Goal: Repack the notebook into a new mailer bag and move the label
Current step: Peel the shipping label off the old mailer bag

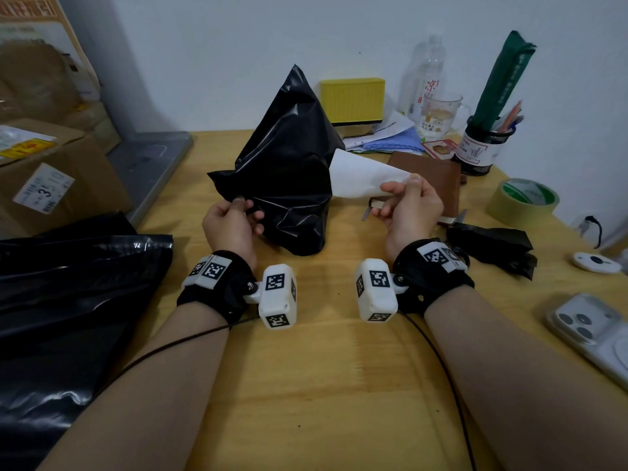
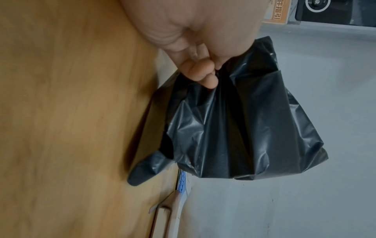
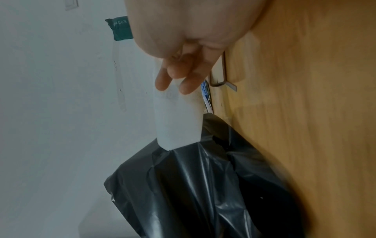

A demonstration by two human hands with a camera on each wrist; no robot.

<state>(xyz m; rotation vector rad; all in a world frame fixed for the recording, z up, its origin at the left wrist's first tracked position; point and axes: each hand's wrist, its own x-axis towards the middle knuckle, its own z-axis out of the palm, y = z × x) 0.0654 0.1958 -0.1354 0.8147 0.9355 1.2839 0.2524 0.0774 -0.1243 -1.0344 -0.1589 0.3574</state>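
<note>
A crumpled black mailer bag point(image 1: 289, 171) stands up off the wooden table point(image 1: 323, 368) at centre. My left hand point(image 1: 234, 215) pinches its left edge; the left wrist view shows the bag point(image 2: 240, 122) hanging from the curled fingers point(image 2: 203, 72). My right hand point(image 1: 407, 202) pinches the free end of a white label point(image 1: 363, 178), whose other end still sticks to the bag's right side. The label point(image 3: 179, 122) runs from the fingertips point(image 3: 177, 80) to the black bag point(image 3: 203, 193). A brown notebook point(image 1: 438, 178) lies flat behind my right hand.
More black mailer plastic point(image 1: 68, 300) lies at the left table edge, a black scrap point(image 1: 496, 246) at right. A tape roll point(image 1: 523, 202), phone point(image 1: 591, 331), pen cup point(image 1: 482, 144), mug point(image 1: 438, 117), yellow box point(image 1: 353, 100) and cardboard boxes point(image 1: 51, 171) surround the work area.
</note>
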